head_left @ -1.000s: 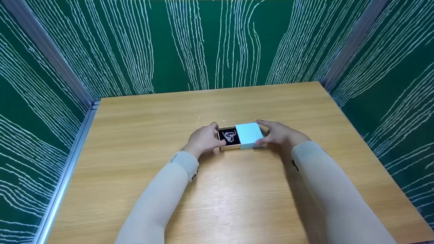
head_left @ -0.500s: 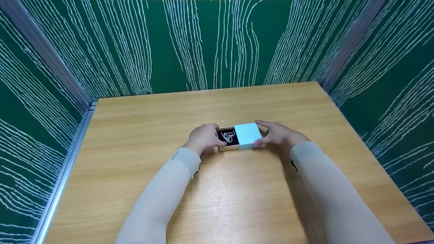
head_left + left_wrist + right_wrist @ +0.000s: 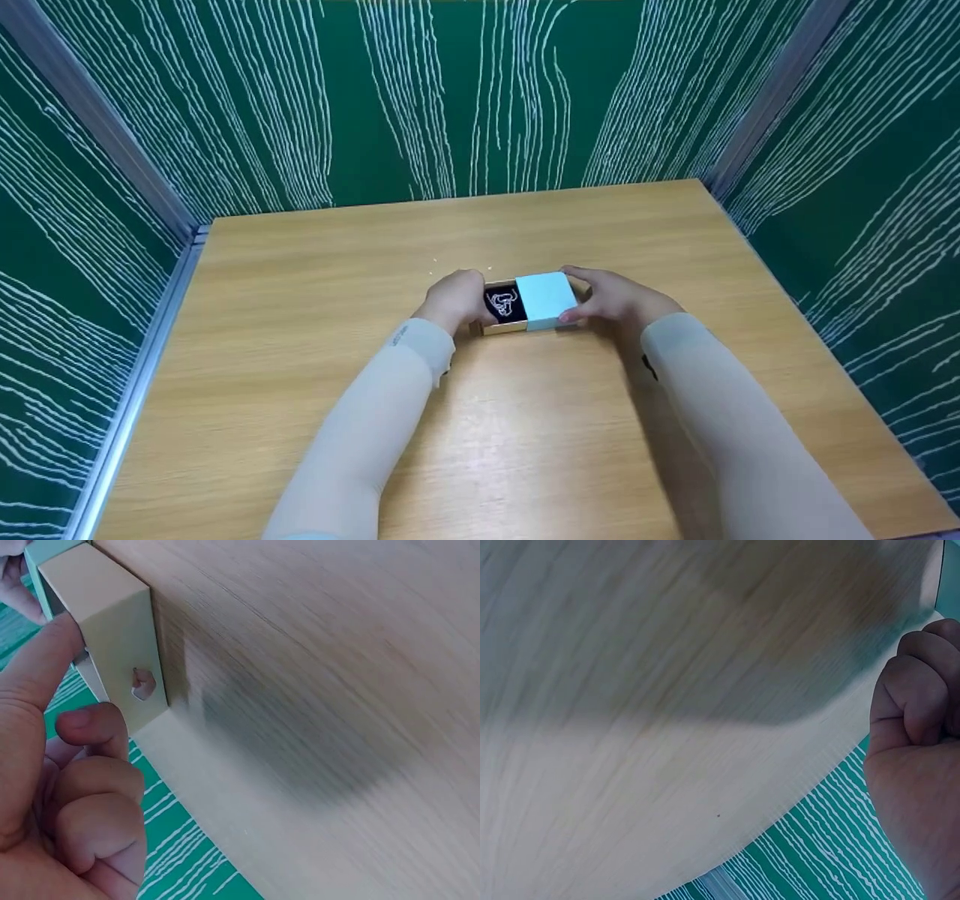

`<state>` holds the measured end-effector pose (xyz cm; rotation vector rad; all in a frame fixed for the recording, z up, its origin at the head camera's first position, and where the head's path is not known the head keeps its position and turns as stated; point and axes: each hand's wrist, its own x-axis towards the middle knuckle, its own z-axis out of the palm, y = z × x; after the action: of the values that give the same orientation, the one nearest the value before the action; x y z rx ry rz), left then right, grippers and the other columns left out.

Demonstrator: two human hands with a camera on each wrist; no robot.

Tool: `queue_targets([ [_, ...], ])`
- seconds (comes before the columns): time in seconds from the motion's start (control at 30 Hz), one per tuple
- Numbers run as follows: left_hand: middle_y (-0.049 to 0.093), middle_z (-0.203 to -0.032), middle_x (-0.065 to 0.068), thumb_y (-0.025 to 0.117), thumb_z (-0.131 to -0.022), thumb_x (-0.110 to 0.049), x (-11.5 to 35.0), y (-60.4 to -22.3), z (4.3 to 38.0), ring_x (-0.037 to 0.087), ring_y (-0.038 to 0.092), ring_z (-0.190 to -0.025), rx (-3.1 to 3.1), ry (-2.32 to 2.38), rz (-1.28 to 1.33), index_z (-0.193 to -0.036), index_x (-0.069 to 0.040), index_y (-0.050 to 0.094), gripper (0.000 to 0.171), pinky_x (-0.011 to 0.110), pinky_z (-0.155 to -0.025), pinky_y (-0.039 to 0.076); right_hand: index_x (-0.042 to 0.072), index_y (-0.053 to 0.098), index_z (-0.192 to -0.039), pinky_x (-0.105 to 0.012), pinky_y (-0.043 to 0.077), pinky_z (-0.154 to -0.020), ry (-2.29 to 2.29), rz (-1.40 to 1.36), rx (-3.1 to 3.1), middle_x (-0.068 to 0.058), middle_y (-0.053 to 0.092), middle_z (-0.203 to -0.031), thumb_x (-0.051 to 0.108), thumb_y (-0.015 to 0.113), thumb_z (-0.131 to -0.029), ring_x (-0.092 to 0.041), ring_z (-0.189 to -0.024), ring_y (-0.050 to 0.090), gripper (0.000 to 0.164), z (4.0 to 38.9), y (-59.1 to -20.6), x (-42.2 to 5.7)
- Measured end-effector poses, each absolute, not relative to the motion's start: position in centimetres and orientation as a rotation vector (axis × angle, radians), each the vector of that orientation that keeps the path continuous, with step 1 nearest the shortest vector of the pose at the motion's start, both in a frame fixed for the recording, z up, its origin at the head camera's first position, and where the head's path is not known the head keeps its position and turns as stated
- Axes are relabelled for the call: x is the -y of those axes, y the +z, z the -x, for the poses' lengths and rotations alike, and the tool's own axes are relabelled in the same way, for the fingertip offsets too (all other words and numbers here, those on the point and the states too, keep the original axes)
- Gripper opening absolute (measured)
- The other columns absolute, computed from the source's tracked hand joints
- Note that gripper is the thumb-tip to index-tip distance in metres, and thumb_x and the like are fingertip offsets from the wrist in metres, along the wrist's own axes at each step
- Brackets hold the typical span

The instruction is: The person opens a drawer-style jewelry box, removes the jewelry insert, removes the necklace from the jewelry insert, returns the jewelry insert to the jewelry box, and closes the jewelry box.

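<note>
A small slide-out jewelry box lies across the middle of the table in the head view, its light blue sleeve (image 3: 547, 298) on the right. From the sleeve's left side stands the gold tray (image 3: 506, 328), holding a black insert (image 3: 511, 310) with a silver chain (image 3: 501, 302) on top. My left hand (image 3: 458, 298) is at the tray's left end; in the left wrist view one digit reaches into the tray opening and the other fingers curl below. The tray's end wall (image 3: 112, 637) shows a small hole. My right hand (image 3: 613, 295) grips the sleeve's right end between thumb and fingers.
Several tiny pale specks (image 3: 433, 264) lie behind the box on the wooden table (image 3: 315, 420). Green panels (image 3: 360, 112) with white wavy lines close in the back and both sides, joined by metal posts (image 3: 757, 97).
My left hand has turned at the tray's end, its thumb moving from the near wall into the tray over the insert's left edge. The right hand keeps its grip on the sleeve.
</note>
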<state>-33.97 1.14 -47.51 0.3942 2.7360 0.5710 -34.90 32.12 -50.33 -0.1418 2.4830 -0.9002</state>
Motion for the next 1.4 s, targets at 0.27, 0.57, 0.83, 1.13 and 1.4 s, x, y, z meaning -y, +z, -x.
queue_targets([
  [0.27, 0.082, -0.119, 0.009, 0.096, -0.092, -0.030, -1.4, -48.1, 34.4, 0.024, 0.070, -0.098, -2.724, 0.555, -0.392, -0.124, -0.004, 0.080, 0.044, 0.044, -0.104, 0.064, 0.036, 0.025, -0.181, -0.075, 0.010, -0.140, -0.896, 0.143, -2.480, -0.009, 0.017, -0.192, 0.071, 0.098, -0.074, -0.043, -0.177, 0.015, 0.134, 35.2, -50.5, -32.3],
  [0.57, 0.080, -0.119, 0.009, 0.096, -0.092, -0.026, -1.3, -48.3, 34.7, 0.026, 0.070, -0.099, -2.715, 0.589, -0.411, -0.124, -0.004, 0.080, 0.042, 0.044, -0.102, 0.063, 0.041, 0.026, -0.180, -0.076, 0.009, -0.139, -0.937, 0.111, -2.454, -0.008, 0.016, -0.192, 0.067, 0.100, -0.072, -0.043, -0.177, 0.013, 0.133, 35.1, -50.3, -32.4],
  [0.83, 0.078, -0.116, 0.005, 0.097, -0.091, -0.030, -0.5, -48.9, 34.9, 0.025, 0.072, -0.099, -2.689, 0.653, -0.446, -0.124, -0.008, 0.078, 0.044, 0.042, -0.099, 0.063, 0.034, 0.026, -0.181, -0.073, 0.015, -0.140, -0.863, 0.198, -2.506, -0.015, 0.021, -0.190, 0.067, 0.095, -0.081, -0.046, -0.173, 0.025, 0.127, 34.9, -50.4, -32.4],
  [1.13, 0.075, -0.120, 0.003, 0.094, -0.091, -0.033, 0.4, -49.6, 35.0, 0.025, 0.071, -0.106, -2.648, 0.778, -0.431, -0.128, -0.011, 0.074, 0.047, 0.044, -0.104, 0.062, 0.039, 0.027, -0.180, -0.076, 0.013, -0.139, -0.875, 0.168, -2.490, -0.012, 0.020, -0.191, 0.068, 0.096, -0.079, -0.045, -0.175, 0.019, 0.126, 34.8, -50.1, -32.2],
  [1.4, 0.074, -0.127, 0.007, 0.092, -0.092, -0.032, 0.7, -49.9, 35.0, 0.027, 0.068, -0.114, -2.619, 0.828, -0.475, -0.136, -0.010, 0.068, 0.055, 0.046, -0.113, 0.059, 0.039, 0.025, -0.181, -0.076, 0.014, -0.138, -0.874, 0.161, -2.480, -0.014, 0.020, -0.190, 0.067, 0.096, -0.080, -0.046, -0.174, 0.022, 0.126, 34.8, -50.0, -32.2],
])
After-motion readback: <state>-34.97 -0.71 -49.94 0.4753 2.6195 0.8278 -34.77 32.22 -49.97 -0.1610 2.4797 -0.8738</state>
